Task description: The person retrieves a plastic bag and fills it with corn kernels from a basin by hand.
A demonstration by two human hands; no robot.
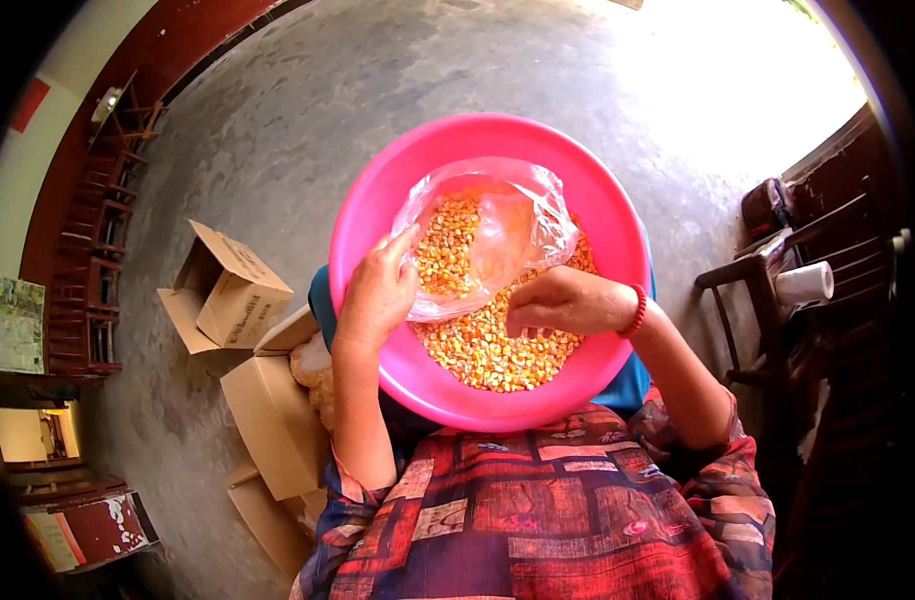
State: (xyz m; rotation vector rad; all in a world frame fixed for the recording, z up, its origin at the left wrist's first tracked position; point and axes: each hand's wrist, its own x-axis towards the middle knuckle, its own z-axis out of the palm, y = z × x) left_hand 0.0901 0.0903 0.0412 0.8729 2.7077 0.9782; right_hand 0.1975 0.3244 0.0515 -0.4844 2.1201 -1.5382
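A pink basin [448,398] rests on the lap and holds loose yellow corn kernels [503,362]. Inside it lies a clear plastic bag [528,180], its mouth spread wide, with more kernels in it. My left hand [380,285] is at the bag's left edge, thumb and fingers closed on the plastic. Over the loose kernels, right of the bag, my right hand [570,302] is bent with its fingers curled down and together; what they hold, if anything, is hidden. A red bead bracelet [635,311] circles the right wrist.
Open cardboard boxes [240,300] stand on the grey concrete floor [278,130] at the left. Wooden chairs [103,240] line the left wall. At the right, a white roll [806,283] lies on a dark wooden chair [743,272].
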